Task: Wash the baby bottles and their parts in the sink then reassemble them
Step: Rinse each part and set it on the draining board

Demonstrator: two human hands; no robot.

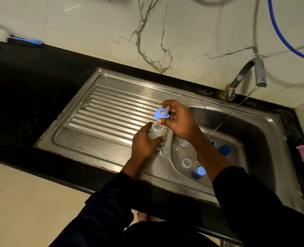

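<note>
Left hand (pixel 144 145) is gripping the small clear plastic bottle body (pixel 156 131), fingers curled round its lower half. It is holding the bottle over the ribbed steel drainboard (pixel 103 118), at the edge next to the basin, neck pointing up towards the other hand.

Right hand (pixel 179 122) is pinching the blue plastic screw ring with clear silicone teat (pixel 161 113) between thumb and fingertips, just above the bottle neck. Cannot tell whether ring and neck are touching.

Bent steel tap (pixel 245 75) is running a thin stream of water (pixel 227 116) into the stainless sink basin (pixel 265 139). Lying in the basin: two clear plastic cups (pixel 184 142), two blue plastic caps (pixel 198 172), and a smaller blue part (pixel 213 142) partly hidden by the right forearm.

Handling, judged:
- The bottle body looks empty, so it should be light. It is stiff plastic and unlikely to break if dropped.
- It is probably wet, so slippery. A full wrap round the barrel, as the left hand is doing, suits it.
- The ring is rigid, and its outer rim is the place to take hold for turning.
- The teat is soft and will be buckling if squeezed, so fingers should keep off the tip.
- Threads need starting square, as a tilted ring is likely to cross-thread or slip.
</note>
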